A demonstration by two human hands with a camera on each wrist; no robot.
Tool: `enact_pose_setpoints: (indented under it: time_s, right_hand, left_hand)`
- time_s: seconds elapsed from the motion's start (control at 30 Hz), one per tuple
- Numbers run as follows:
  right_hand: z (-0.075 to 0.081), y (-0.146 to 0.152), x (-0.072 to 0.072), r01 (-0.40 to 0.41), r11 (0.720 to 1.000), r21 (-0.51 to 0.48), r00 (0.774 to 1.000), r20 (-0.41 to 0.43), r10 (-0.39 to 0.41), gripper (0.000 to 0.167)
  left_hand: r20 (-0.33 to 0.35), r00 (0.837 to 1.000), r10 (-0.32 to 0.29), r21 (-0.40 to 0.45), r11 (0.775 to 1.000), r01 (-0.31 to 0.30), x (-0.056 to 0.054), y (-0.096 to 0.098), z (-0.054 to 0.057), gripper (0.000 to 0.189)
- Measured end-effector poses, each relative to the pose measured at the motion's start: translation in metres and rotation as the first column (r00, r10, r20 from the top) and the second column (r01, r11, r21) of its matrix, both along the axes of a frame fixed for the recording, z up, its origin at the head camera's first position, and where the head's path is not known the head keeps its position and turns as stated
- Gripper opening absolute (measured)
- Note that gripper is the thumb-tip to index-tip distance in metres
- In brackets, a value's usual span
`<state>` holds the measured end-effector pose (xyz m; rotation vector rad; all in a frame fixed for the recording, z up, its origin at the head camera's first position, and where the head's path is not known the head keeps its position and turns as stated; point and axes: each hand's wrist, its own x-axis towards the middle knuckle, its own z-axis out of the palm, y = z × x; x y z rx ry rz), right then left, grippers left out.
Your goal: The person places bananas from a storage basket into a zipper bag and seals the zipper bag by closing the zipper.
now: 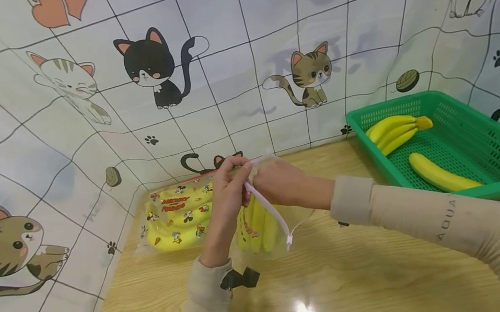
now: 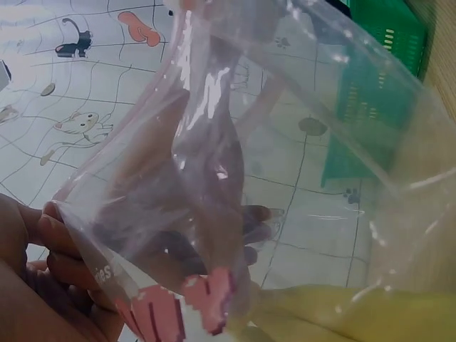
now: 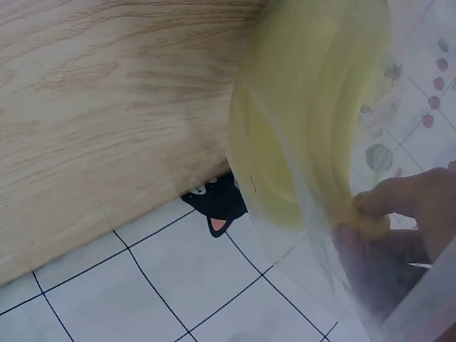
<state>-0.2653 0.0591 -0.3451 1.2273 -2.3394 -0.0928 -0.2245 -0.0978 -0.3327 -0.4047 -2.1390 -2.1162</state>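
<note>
My left hand [image 1: 229, 187] pinches the top edge of a clear zip bag [image 2: 313, 178], beside its lavender zip strip [image 1: 270, 207]. Inside the bag, a bunch of bananas [image 1: 262, 231] hangs close over the wooden table. My right hand [image 1: 280, 179] reaches into the bag mouth. In the right wrist view, its thumb and fingers [image 3: 388, 196] grip the stem end of the bananas [image 3: 306, 121]. Through the plastic in the left wrist view, the right hand shows blurred. Left of both hands lies a second clear bag [image 1: 176, 205] printed with cartoon characters, with bananas in it.
A green plastic basket [image 1: 487, 119] stands at the right of the wooden table [image 1: 342, 281], holding a banana bunch [image 1: 398, 131] and a single banana [image 1: 442, 173]. Cat-patterned wall covering [image 1: 230, 74] rises directly behind the table and along its left side.
</note>
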Motion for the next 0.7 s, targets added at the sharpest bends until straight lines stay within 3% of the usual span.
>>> enact_pose_setpoints:
  time_s: [0.3,0.5,0.7]
  right_hand:
    - [-0.0083,-0.0006,0.0048,0.033,0.999,-0.007,0.996,0.083,-0.032,0.017]
    - [-0.0079,-0.0035,0.0055,0.037,0.999,0.009,0.998,0.059,-0.037,0.017]
    - [-0.006,-0.0023,0.0048,0.051,0.999,0.018,0.993,0.109,-0.053,0.019]
  left_hand:
    - [0.022,0.999,-0.043,0.0,0.999,0.043,0.0028,0.002,0.0016,0.008]
    - [0.004,1.0,-0.03,0.008,1.0,0.03,0.0019,0.0001,0.0009,0.008]
    - [0.014,1.0,-0.013,0.002,1.0,0.013,0.0008,0.0012,0.0003,0.014]
